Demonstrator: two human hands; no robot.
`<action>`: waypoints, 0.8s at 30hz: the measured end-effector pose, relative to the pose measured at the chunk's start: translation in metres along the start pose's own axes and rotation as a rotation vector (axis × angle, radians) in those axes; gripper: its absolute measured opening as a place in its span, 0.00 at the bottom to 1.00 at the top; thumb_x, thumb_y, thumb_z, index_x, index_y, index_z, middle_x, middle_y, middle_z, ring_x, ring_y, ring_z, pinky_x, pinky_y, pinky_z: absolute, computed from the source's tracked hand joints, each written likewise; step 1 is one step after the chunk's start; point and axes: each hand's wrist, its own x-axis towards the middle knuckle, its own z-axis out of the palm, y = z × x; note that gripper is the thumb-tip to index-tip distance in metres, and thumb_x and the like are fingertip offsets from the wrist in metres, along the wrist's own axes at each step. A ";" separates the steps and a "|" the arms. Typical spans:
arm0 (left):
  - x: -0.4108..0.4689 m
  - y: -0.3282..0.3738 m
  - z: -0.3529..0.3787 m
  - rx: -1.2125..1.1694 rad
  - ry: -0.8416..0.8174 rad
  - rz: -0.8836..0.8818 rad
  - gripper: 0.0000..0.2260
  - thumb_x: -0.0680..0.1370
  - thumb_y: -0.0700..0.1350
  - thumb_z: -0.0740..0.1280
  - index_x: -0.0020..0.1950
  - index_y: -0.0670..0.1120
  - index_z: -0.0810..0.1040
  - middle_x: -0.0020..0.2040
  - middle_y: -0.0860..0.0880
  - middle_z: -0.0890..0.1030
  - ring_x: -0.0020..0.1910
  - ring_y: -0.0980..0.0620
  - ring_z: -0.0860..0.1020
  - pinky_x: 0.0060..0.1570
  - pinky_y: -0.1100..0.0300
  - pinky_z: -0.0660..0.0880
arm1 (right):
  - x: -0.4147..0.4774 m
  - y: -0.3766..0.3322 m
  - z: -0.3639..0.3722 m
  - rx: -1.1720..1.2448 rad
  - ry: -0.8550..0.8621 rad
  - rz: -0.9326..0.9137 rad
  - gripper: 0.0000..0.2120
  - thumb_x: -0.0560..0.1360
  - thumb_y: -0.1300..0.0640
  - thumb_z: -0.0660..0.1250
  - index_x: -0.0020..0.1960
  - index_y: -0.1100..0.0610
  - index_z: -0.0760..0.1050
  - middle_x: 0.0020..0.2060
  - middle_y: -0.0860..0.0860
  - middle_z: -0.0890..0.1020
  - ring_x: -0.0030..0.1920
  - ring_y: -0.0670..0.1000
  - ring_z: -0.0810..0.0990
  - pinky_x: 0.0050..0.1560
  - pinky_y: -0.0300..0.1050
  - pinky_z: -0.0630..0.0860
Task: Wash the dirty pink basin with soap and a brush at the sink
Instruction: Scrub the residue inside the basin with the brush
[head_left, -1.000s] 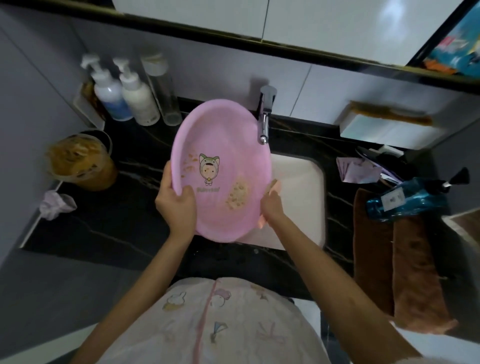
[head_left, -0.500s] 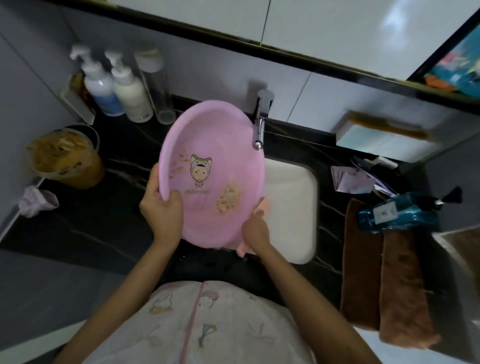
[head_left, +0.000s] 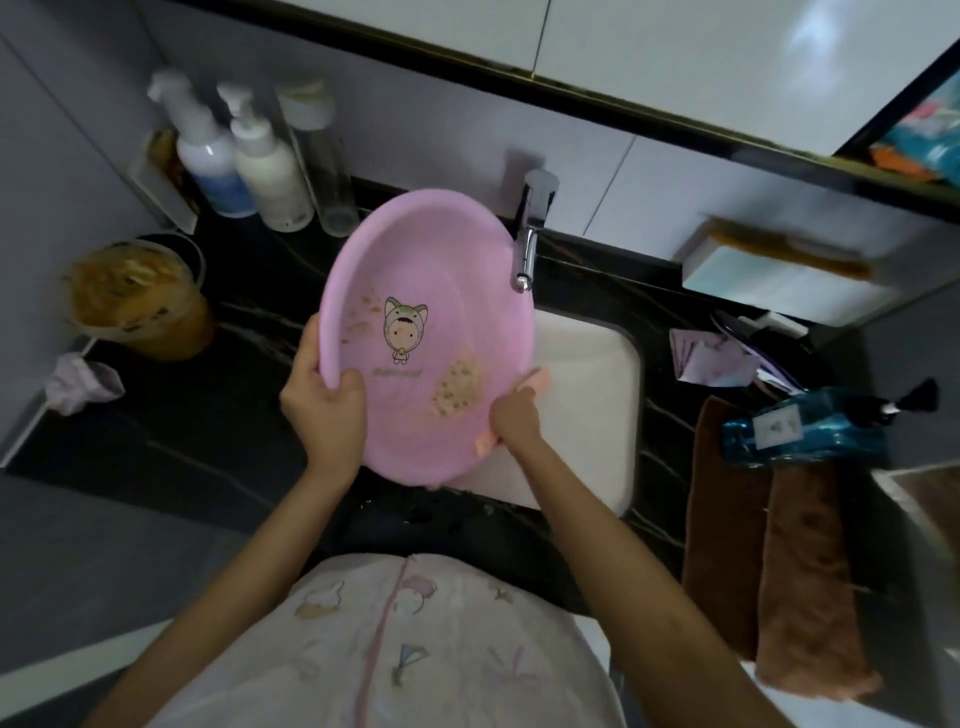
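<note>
A round pink basin (head_left: 441, 270) with a cartoon figure and tan dirt patches inside is tilted up, its inside facing me, over the left part of the white sink (head_left: 587, 415). My left hand (head_left: 324, 400) grips its left rim. My right hand (head_left: 514, 415) is at its lower right rim, closed on a small pink-orange brush (head_left: 535, 379) whose ends stick out above and below my fist. The chrome tap (head_left: 530, 244) stands just right of the basin's top edge.
Two pump bottles (head_left: 244, 161) and a clear bottle (head_left: 322, 166) stand at the back left of the black counter. An orange-filled tub (head_left: 135, 301) sits at the left. A blue bottle (head_left: 805, 426) lies on brown towels (head_left: 769, 571) at the right, near a tissue box (head_left: 779, 275).
The basin and both hands have kept their grip and stayed tilted over the sink. The view has drifted slightly, so everything sits a little differently in frame.
</note>
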 end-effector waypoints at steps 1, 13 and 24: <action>0.000 0.001 0.000 0.004 -0.007 0.003 0.29 0.66 0.27 0.59 0.65 0.43 0.75 0.52 0.49 0.80 0.52 0.57 0.78 0.53 0.56 0.78 | 0.009 -0.014 -0.006 -0.019 0.019 -0.017 0.30 0.80 0.61 0.52 0.77 0.63 0.42 0.65 0.62 0.72 0.61 0.60 0.74 0.52 0.46 0.70; 0.015 0.014 -0.036 0.354 -0.200 0.110 0.19 0.69 0.48 0.63 0.58 0.46 0.76 0.45 0.51 0.74 0.40 0.54 0.73 0.39 0.62 0.70 | -0.015 0.045 -0.018 -0.222 -0.022 -0.261 0.26 0.83 0.51 0.50 0.77 0.58 0.46 0.58 0.60 0.76 0.55 0.60 0.77 0.50 0.44 0.69; 0.154 0.068 0.047 0.676 -0.744 0.149 0.13 0.75 0.46 0.66 0.55 0.41 0.79 0.47 0.45 0.79 0.46 0.47 0.76 0.45 0.60 0.68 | -0.004 0.049 -0.027 -0.026 -0.277 -0.061 0.09 0.79 0.55 0.61 0.43 0.60 0.69 0.31 0.52 0.67 0.27 0.48 0.64 0.25 0.38 0.62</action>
